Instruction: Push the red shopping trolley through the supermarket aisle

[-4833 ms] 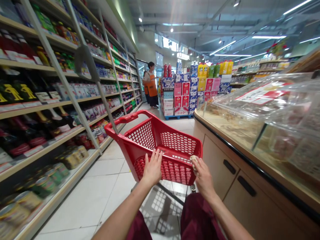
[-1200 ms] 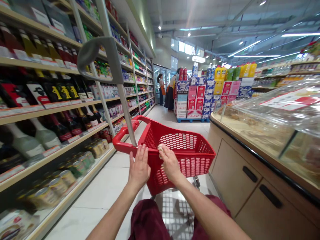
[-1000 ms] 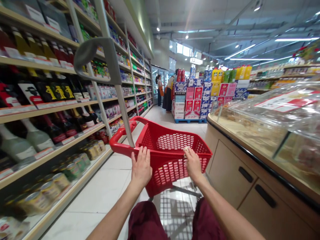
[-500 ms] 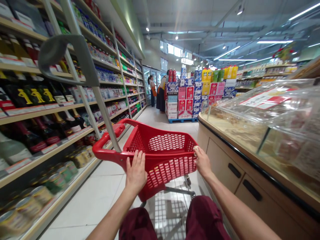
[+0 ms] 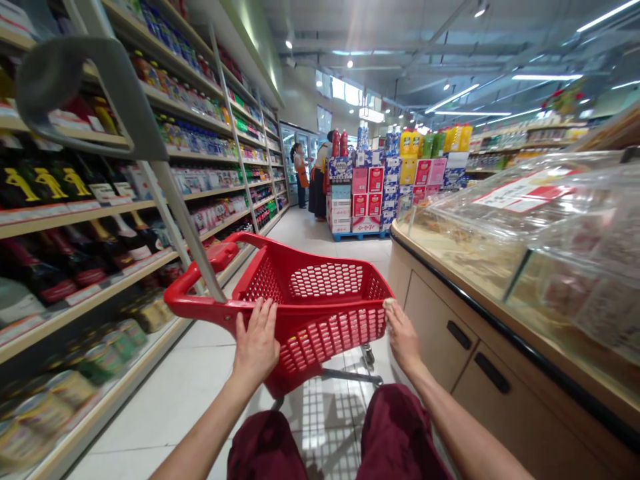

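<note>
A red plastic shopping cart basket (image 5: 327,260) with pierced sides is in front of my knees, turned sideways. My left hand (image 5: 256,343) lies on its near side, fingers stretched out and tips at the rim. At the basket's right corner, my right hand (image 5: 404,337) is closed around a small crumpled whitish wipe or cloth (image 5: 388,303), pressed against the edge. Whether its fingers also grip the rim cannot be made out. A metal pole with a grey looped plastic handle (image 5: 145,100) rises at the cart's left end.
Shelves of bottles and cans (image 5: 115,250) line the left. A wooden counter (image 5: 435,320) with clear-wrapped goods stands close on the right. Ahead are stacked drink boxes (image 5: 367,193) on a blue pallet (image 5: 360,235) and two people (image 5: 317,183) in orange aprons.
The cart and both my hands appear slightly further left in view. The right fingers are a little straighter around the corner. The people ahead have shifted slightly.
</note>
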Available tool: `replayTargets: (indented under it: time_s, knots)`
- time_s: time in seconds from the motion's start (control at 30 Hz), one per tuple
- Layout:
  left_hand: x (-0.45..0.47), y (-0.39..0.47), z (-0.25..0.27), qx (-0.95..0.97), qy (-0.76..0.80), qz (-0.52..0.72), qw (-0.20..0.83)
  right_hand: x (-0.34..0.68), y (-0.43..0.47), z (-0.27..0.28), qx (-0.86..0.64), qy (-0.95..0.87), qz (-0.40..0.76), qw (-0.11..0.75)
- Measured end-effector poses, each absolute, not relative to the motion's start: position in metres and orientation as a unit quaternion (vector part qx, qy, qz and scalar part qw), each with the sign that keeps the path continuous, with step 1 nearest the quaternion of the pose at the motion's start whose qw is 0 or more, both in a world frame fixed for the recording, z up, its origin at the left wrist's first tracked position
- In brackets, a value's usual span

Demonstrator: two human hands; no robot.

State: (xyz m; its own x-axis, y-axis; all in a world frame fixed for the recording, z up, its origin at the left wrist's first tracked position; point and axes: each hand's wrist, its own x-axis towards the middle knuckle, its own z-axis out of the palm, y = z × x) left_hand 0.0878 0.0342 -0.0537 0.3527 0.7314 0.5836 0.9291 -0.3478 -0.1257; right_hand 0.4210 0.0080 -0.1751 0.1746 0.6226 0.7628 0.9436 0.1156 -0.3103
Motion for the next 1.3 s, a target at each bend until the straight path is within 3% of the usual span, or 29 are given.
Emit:
replayTargets:
  time_s: [0.13,0.33,0.5,0.7,0.87,1.03,1.2,1.3]
  knots:
    - [0.086,0.034,-0.055,-0.796,-0.519,-0.218,0.221,0.411,-0.001,-0.197,-0.621,-0.665,-0.163,0.382]
    - [0.087,0.034,-0.055,-0.793,-0.521,-0.228,0.221,0.403,0.012,-0.168,-0.588,-0.644,-0.211,0.443]
    - [0.085,0.034,-0.055,-0.798,-0.518,-0.221,0.213,0.382,0.009,-0.181,-0.564,-0.704,-0.19,0.387]
    - [0.084,0.034,-0.058,-0.797,-0.518,-0.217,0.223,0.357,0.014,-0.152,-0.534,-0.686,-0.211,0.447]
    - [0.08,0.034,-0.059,-0.805,-0.511,-0.204,0.221,0.34,0.008,-0.165,-0.511,-0.742,-0.189,0.391]
    - [0.079,0.03,-0.062,-0.809,-0.505,-0.203,0.222,0.326,0.015,-0.151,-0.511,-0.719,-0.2,0.427]
    - [0.072,0.018,-0.077,-0.819,-0.496,-0.192,0.217,0.319,0.008,-0.166,-0.495,-0.769,-0.169,0.368]
    - [0.065,0.012,-0.092,-0.825,-0.492,-0.177,0.214,0.315,0.006,-0.163,-0.485,-0.766,-0.166,0.388]
